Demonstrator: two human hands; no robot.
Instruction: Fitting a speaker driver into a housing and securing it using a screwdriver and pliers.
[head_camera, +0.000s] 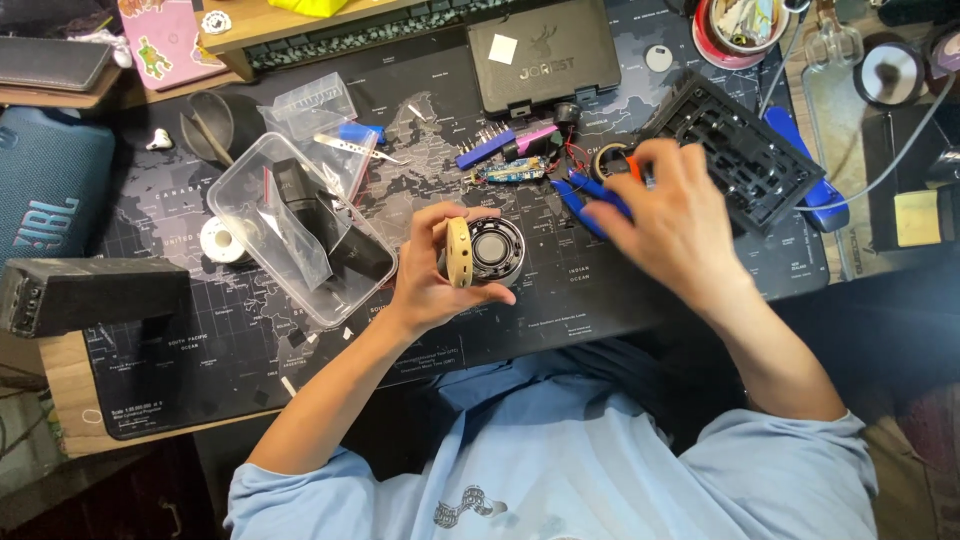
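While you are pinching the small round speaker driver (487, 252) between the thumb and fingers of your left hand (432, 275), keeping it lifted just above the dark map-printed desk mat (300, 375) near the middle of the scene, you are reaching to the right with your right hand (672, 215), which is closing loosely over the blue-handled pliers (590, 198); whether that hand is already gripping them cannot be told, since the fingers are blurred. You are doing well to hold the driver by its rim, clear of the cone, and it seems wise to keep it level and steady as the tool comes in. Just left of the driver a clear plastic tub (300, 230) is lying with dark parts inside. Farther off, a flat black rectangular case (543, 55) with a small white square sticker is sitting at the far edge, and a pink rectangular booklet (170, 40) with cartoon stickers is lying at the far left.
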